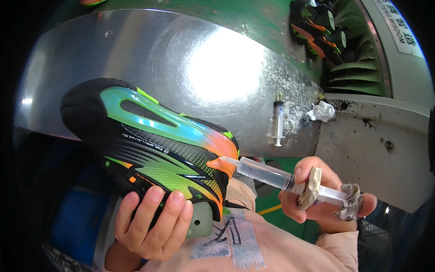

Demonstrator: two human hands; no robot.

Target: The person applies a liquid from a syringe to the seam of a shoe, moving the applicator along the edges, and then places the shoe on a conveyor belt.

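My left hand (154, 222) is closed around the upper of a black, green and orange sports shoe (176, 156), which lies tilted on its side with its toe to the far left. A grey-green shoe last (200, 222) shows at the shoe's opening. In my right hand (317, 190) is a clear plastic syringe (265, 172), gripped at its taped flange with the thumb at the wrapped plunger end. The syringe holds clear liquid, and its tip meets the orange part near the heel, where the sole joins the upper.
A second syringe (278, 120) with a needle lies on the shiny metal table (149, 54), near a crumpled white tissue (322, 111). Several similar shoes (319, 29) stand by a strip curtain (355, 72) on the green conveyor (253, 18).
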